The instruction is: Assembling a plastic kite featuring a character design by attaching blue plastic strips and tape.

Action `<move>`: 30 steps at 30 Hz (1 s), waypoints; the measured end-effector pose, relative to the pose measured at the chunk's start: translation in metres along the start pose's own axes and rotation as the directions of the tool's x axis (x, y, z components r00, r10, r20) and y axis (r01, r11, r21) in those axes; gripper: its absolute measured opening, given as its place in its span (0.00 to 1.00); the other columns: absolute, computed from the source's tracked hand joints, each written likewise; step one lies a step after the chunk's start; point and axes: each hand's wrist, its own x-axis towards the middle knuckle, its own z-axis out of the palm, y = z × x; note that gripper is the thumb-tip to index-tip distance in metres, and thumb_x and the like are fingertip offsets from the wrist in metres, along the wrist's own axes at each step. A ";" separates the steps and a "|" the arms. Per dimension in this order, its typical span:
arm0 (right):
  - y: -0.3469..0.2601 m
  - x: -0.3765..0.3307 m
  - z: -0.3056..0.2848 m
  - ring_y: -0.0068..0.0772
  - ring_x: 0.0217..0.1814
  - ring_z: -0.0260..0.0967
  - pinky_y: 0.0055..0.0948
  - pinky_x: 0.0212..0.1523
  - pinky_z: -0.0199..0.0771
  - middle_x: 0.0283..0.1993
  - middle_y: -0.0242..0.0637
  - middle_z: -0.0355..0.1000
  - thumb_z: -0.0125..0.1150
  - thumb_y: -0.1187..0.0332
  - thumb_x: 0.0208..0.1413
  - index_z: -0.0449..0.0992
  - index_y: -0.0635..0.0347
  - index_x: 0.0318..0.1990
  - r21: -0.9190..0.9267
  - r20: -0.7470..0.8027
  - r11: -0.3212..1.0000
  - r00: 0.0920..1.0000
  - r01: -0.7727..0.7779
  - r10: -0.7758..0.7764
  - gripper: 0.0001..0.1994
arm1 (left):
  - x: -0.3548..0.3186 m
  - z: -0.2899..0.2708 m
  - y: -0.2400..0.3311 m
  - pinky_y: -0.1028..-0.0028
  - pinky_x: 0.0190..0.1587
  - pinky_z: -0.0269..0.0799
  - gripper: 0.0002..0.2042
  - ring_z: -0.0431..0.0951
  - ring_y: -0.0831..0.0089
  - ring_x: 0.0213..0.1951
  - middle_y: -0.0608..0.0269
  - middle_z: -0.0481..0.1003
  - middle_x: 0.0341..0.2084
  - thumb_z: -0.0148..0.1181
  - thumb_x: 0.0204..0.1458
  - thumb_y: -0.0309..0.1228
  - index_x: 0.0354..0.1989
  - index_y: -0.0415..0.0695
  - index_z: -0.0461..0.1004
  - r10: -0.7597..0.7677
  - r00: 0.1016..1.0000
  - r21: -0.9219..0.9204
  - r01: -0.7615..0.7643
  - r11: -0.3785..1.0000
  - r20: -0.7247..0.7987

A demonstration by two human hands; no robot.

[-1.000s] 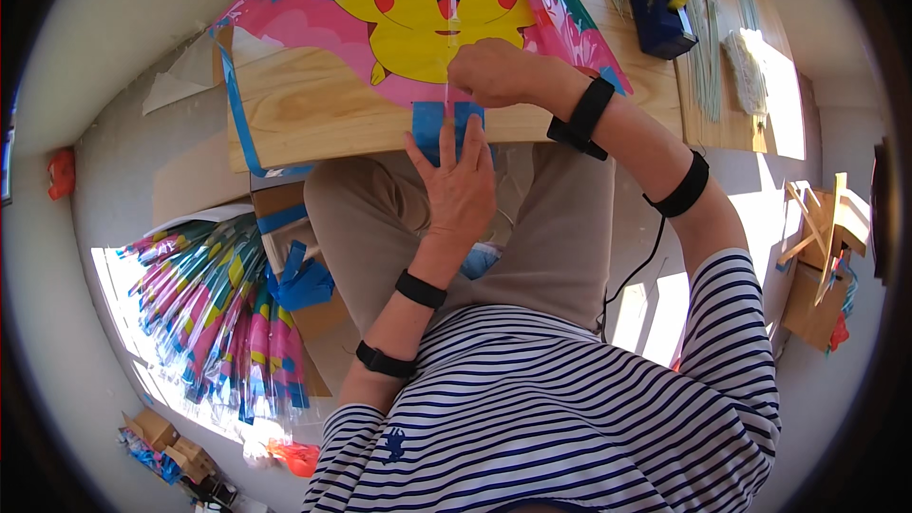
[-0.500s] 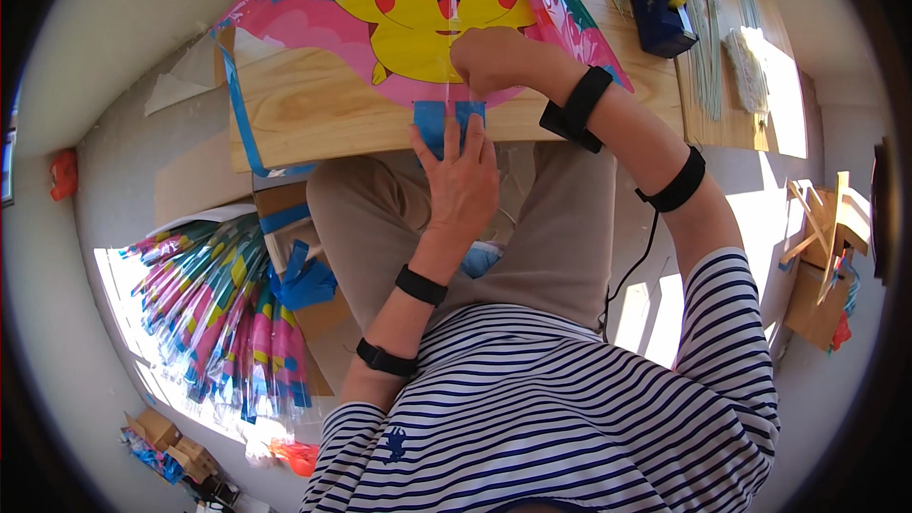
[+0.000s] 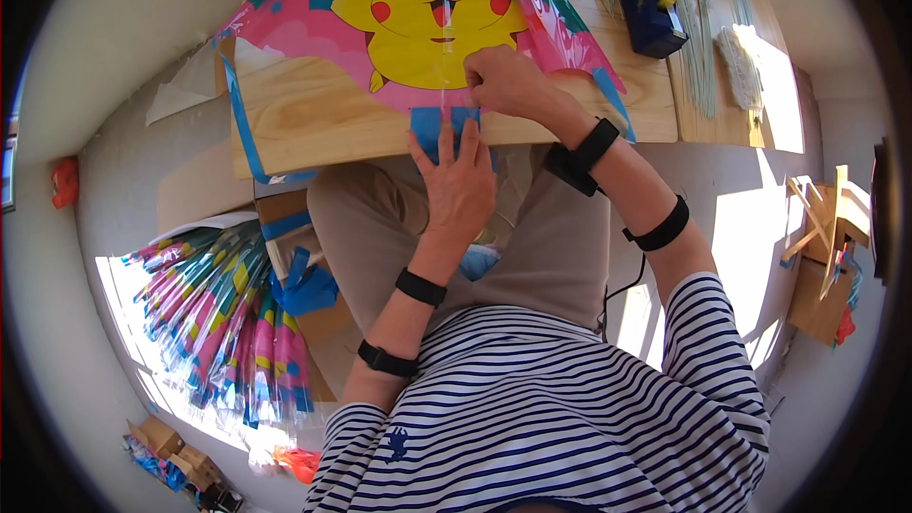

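A kite (image 3: 418, 47) of thin glossy sheet, printed with a yellow cartoon animal on pink and teal, lies on the wooden table in front of me. Blue tail strips (image 3: 426, 122) show at its near end, by the table's front edge. My left hand (image 3: 458, 185) rests there with fingers spread, the tips pressing on the strips. Just right of the kite's centre line, my right hand (image 3: 518, 84) is closed, knuckles up, at the lower part of the sheet. Its fingertips are hidden, so whatever they hold cannot be made out.
A dark blue tape dispenser (image 3: 651, 5) with a yellow roll and bundles of thin sticks (image 3: 701, 62) lie at the table's right. Blue ribbon (image 3: 244, 128) hangs off its left side. Folded kites (image 3: 218, 309) are heaped low at my left beside a cardboard box (image 3: 285, 228).
My right hand has shifted slightly right and toward me, off the kite's centre line. A blue ribbon at the kite's right corner now shows. My left hand stays on the strips.
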 end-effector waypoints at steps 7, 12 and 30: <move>0.014 0.009 0.025 0.49 0.37 0.77 0.42 0.35 0.75 0.32 0.42 0.79 0.73 0.65 0.38 0.79 0.57 0.26 -0.072 -0.179 0.973 0.963 -0.219 0.204 0.10 | 0.000 -0.001 0.000 0.31 0.64 0.44 0.31 0.63 0.55 0.58 0.59 0.64 0.59 0.73 0.38 0.35 0.53 0.35 0.73 -0.001 1.000 -0.029 0.001 1.000 -0.025; 0.007 -0.008 0.035 0.50 0.37 0.77 0.44 0.36 0.75 0.32 0.44 0.79 0.71 0.64 0.39 0.79 0.57 0.26 0.005 -0.171 0.972 0.958 -0.233 0.231 0.09 | 0.001 0.000 0.001 0.31 0.64 0.45 0.31 0.63 0.55 0.59 0.59 0.64 0.59 0.73 0.38 0.35 0.52 0.36 0.73 -0.002 0.999 -0.032 0.001 0.999 -0.038; -0.005 -0.019 0.037 0.57 0.37 0.78 0.47 0.37 0.78 0.33 0.56 0.78 0.58 0.65 0.48 0.80 0.64 0.31 -0.038 -0.223 0.969 0.948 -0.243 0.229 0.11 | -0.004 -0.030 -0.051 0.55 0.50 0.69 0.22 0.75 0.51 0.45 0.51 0.74 0.40 0.71 0.42 0.33 0.46 0.42 0.72 -0.290 0.950 -0.239 0.256 0.937 -0.118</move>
